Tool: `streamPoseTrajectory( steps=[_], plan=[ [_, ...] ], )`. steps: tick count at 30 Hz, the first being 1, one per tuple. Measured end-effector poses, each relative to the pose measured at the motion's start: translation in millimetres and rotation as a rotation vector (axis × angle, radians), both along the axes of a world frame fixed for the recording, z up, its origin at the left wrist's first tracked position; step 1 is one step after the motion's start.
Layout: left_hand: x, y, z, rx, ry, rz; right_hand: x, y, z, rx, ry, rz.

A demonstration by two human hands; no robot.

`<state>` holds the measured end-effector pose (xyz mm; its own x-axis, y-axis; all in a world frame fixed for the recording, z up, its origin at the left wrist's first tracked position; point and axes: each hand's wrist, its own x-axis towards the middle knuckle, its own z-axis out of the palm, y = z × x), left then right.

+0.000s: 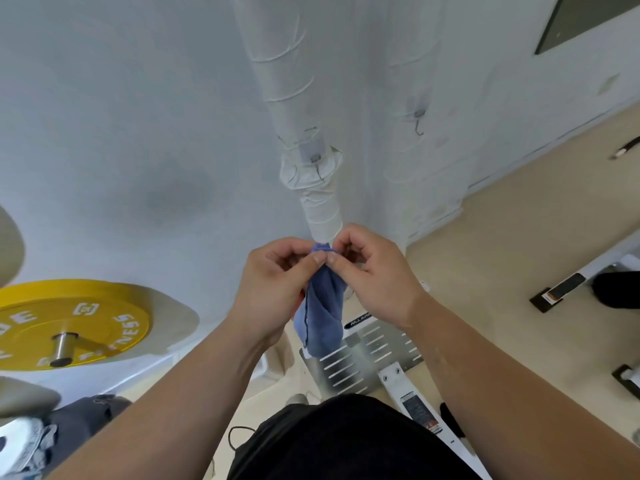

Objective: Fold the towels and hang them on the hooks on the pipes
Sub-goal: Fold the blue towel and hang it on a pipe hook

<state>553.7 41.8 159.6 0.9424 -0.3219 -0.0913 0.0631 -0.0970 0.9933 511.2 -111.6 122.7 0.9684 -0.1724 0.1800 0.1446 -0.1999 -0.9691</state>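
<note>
pale wall [138,133], beige floor [519,220], two wrapped pipes [294,98] ahead, a hook [317,166] on each. yellow weight plate [86,323] crowds the left, open floor to the right. left hand [277,282] and right hand [374,271] meet below the near hook, each grip pinching the top of the blue towel [323,313], which hangs between the wrists.

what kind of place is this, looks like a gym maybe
Probably a gym or workout room: a yellow weight plate sits on a steel bar at left, and a white metal machine base stands on the floor near the wrapped pipes.
</note>
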Motion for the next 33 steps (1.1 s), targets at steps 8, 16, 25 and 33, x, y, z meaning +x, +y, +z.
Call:
streamPoseTrajectory(
  steps=[8,16,25,33],
  plan=[
    [34,14,-1,0.071,-0.071,0.123,12,-32,-29,-0.498,0.113,0.048],
    [90,56,6,0.128,-0.155,0.252,19,-97,-47,-1.018,0.114,0.104],
    [106,78,3,0.232,-0.170,0.221,26,-134,-12,-0.900,0.243,-0.057],
    [95,73,4,0.306,-0.161,-0.020,19,-149,17,0.019,0.207,-0.212]
  ],
)
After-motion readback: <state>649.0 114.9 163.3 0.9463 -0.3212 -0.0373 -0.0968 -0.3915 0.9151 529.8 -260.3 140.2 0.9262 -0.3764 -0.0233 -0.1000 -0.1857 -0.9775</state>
